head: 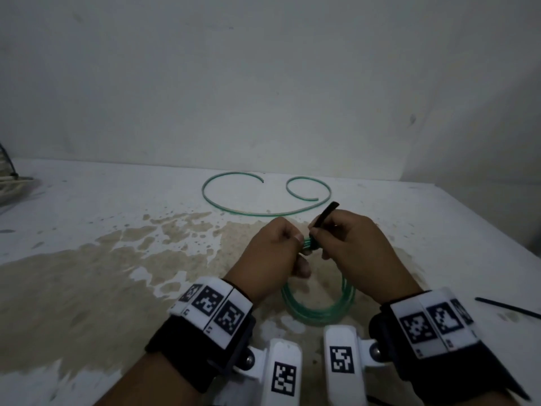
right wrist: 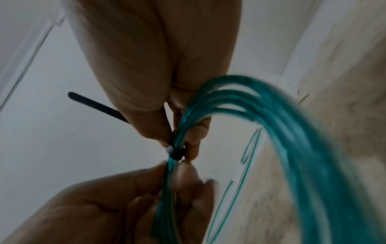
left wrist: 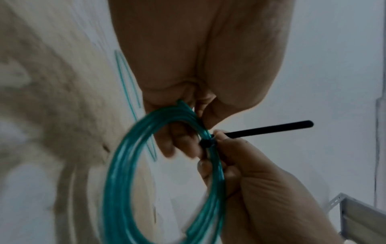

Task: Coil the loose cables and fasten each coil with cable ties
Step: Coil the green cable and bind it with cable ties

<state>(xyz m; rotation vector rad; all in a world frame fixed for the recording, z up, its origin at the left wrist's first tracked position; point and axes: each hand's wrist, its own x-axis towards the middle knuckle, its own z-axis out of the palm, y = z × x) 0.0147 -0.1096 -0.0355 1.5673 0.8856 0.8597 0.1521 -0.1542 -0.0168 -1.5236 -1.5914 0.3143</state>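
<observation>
Above table, coil between hands

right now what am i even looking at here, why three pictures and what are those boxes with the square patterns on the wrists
No machine here: a person works with two bare hands. The patterned boxes are wrist bands carrying small cameras. The wide picture comes from a camera on the head; the two close ones look along each wrist at the fingers.

The left hand grips a coil of green cable. The right hand pinches a black cable tie already looped round the coil, its tail sticking out.

On the stained white table lie a loose green cable, not yet coiled, and a spare black tie by the right wrist.
</observation>
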